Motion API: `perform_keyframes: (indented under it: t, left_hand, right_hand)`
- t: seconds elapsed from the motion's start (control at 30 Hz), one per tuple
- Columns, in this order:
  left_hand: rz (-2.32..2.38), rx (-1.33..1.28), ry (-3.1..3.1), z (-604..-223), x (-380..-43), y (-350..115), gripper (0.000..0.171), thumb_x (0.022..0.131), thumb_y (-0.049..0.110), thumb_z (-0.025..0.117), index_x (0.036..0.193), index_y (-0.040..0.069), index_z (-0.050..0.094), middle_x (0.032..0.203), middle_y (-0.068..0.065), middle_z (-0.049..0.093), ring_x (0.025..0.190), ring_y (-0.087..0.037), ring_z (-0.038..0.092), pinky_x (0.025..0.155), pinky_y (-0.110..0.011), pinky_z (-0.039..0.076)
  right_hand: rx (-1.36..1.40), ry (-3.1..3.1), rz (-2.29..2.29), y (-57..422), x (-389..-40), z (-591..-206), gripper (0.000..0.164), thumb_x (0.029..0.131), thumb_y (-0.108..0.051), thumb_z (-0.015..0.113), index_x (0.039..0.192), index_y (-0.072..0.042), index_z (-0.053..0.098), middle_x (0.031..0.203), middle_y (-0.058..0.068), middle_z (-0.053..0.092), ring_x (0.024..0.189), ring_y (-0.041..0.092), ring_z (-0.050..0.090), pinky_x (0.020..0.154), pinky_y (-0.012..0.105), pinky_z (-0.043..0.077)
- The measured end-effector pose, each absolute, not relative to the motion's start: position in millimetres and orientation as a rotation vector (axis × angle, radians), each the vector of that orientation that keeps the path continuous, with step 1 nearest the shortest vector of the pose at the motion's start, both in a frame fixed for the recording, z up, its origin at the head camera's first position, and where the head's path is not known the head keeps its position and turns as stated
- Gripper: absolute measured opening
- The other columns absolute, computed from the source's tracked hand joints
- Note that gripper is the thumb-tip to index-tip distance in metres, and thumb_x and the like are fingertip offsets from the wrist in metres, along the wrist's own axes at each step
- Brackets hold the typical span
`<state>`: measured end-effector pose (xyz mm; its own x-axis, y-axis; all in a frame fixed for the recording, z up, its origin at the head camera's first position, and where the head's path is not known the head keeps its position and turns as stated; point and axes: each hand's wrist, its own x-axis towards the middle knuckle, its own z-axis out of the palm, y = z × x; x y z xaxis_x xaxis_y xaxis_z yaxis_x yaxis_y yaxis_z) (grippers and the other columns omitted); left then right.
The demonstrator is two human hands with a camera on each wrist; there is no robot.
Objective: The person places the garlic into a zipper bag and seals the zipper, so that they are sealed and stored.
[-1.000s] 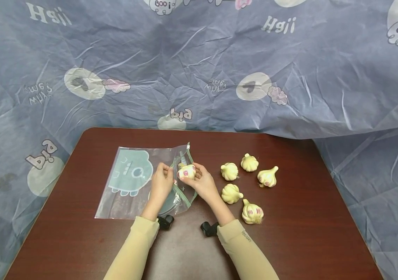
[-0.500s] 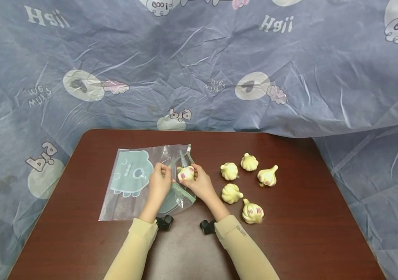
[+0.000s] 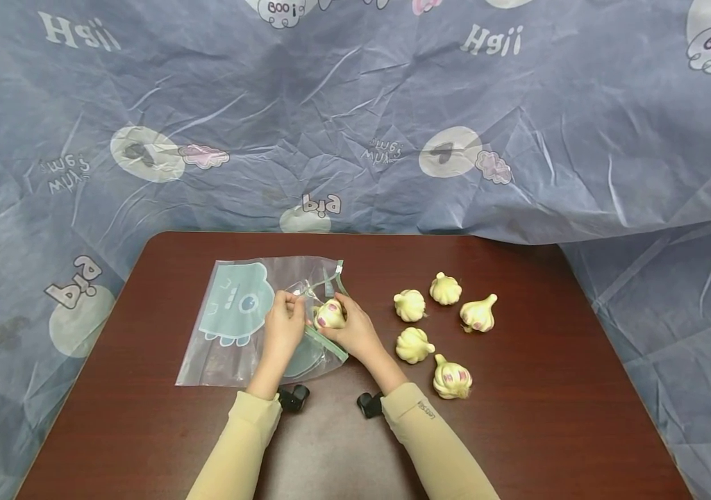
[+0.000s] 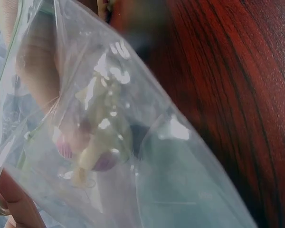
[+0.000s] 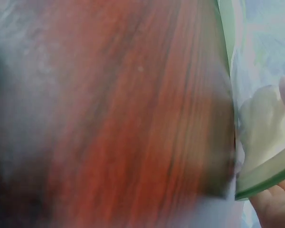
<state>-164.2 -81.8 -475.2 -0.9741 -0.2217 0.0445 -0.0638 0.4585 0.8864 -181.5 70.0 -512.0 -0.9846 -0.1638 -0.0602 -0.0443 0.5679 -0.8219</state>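
Backdrop: wrinkled grey-blue printed cloth [image 3: 355, 104] across upper frame. Below, dark red-brown wood-grain table [image 3: 549, 417]. Left of centre, clear plastic bag [image 3: 230, 364] with teal cartoon print and green-edged mouth. Left hand [image 3: 285, 323] pinches bag near mouth; right hand [image 3: 358, 330], near left hand, grips pale-yellow, purple-patched garlic bulb [image 3: 330, 314] at bag mouth, centre frame. Left wrist view shows bulb through plastic. Right of centre, five loose pale-yellow garlic bulbs [image 3: 414, 345] lie well apart from bag.

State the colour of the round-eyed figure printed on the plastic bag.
Pale blue-green with whitish outlines; the printed figure shows best in the head view.
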Motion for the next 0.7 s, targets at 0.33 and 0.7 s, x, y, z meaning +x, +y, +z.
perform_keyframes:
  t: [0.33,0.7]
  left_hand:
    - [-1.517,0.271,-2.564,-478,-165,-79,0.019,0.101,0.019,0.053,0.103,0.001,0.056,0.081,-0.011,0.066,0.070,-0.022,0.062,0.061,-0.027,0.045]
    - [-1.521,0.263,-2.525,-473,-168,-80,0.020,0.101,0.018,0.053,0.105,-0.001,0.055,0.087,-0.016,0.067,0.072,-0.029,0.064,0.060,-0.029,0.046]
  right_hand:
    - [-0.199,2.621,-1.516,76,-175,-506,0.077,0.082,-0.024,0.082,0.146,-0.005,0.044,0.142,0.016,0.053,0.128,0.031,0.055,0.103,0.042,0.048]
    - [-0.263,2.712,-1.701,103,-154,-464,0.049,0.090,-0.014,0.072,0.135,-0.004,0.056,0.134,0.013,0.059,0.126,0.029,0.058,0.104,0.039,0.048]
